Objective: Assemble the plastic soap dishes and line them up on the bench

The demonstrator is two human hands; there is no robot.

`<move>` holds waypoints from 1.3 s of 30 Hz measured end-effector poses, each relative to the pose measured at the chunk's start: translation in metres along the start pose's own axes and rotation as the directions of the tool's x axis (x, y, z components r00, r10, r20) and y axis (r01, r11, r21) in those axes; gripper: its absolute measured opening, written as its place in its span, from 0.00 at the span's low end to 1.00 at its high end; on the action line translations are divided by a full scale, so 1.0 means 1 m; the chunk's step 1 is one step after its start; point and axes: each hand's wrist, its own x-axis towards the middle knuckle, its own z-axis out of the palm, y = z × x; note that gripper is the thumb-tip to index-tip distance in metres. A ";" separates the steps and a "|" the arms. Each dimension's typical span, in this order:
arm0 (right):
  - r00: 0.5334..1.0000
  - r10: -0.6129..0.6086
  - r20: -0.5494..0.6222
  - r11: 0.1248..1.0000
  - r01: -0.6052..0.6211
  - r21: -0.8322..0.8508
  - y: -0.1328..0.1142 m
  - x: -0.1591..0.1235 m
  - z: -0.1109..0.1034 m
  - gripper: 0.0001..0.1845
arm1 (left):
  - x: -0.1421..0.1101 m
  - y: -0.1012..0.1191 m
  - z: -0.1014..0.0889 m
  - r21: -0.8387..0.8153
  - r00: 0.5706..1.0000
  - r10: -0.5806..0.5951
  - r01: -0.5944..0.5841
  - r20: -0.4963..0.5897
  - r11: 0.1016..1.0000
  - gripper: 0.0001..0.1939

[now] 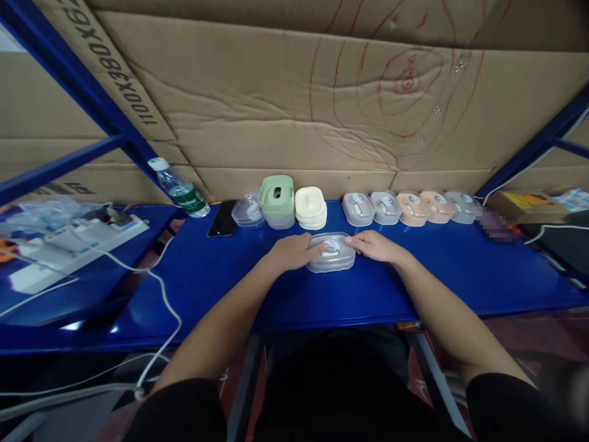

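Observation:
A clear lidded plastic container (338, 263) with a round label on its lid rests on the blue table in front of me. My left hand (297, 250) grips its left side, with the thumb on top of the lid by the label. At the right edge, my right hand (375, 245) pinches the rim between thumb and fingers. Just behind stand a stack of cream-coloured containers (310, 210) and a stack of light green containers (277, 197). Clear lids (247, 210) lie left of the green stack. The undersides of both hands are hidden.
Along the back right stands a row of lidded containers, grey (358, 210) and pink (411, 209). A black phone (223, 219) and a water bottle (184, 191) are at the back left. A power strip (78, 255) with white cables lies further left. Cardboard (257, 110) walls the back.

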 end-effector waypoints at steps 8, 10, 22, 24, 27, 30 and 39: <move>0.992 0.032 0.118 0.991 -0.047 0.128 0.006 -0.003 -0.004 0.33 | 0.003 0.003 0.007 0.006 0.993 -0.010 0.011 -0.114 1.000 0.35; 0.996 0.042 0.078 0.996 -0.048 0.071 0.005 -0.003 -0.004 0.33 | 0.004 0.003 0.007 0.040 0.994 -0.012 0.017 -0.111 0.999 0.35; 0.852 -0.500 -0.156 0.849 0.447 -0.281 -0.008 -0.001 0.008 0.32 | 0.015 -0.001 0.017 -0.001 0.928 -0.040 0.043 -0.370 0.999 0.27; 0.868 -0.486 -0.102 0.849 0.441 -0.290 -0.008 -0.001 0.010 0.31 | 0.016 -0.003 0.019 -0.034 0.913 -0.013 -0.001 -0.408 0.999 0.24; 0.880 -0.460 -0.116 0.853 0.401 -0.335 -0.009 -0.003 0.008 0.31 | 0.017 -0.006 0.021 -0.042 0.897 0.074 -0.102 -0.436 0.994 0.22; 0.894 -0.421 -0.152 0.861 0.341 -0.377 -0.011 -0.005 0.002 0.30 | 0.018 -0.007 0.023 0.006 0.891 0.163 -0.177 -0.423 0.984 0.22; 0.975 -0.182 -0.127 0.924 0.125 -0.361 -0.018 -0.033 -0.034 0.24 | 0.016 -0.006 0.019 0.026 0.911 0.271 -0.277 -0.311 0.960 0.24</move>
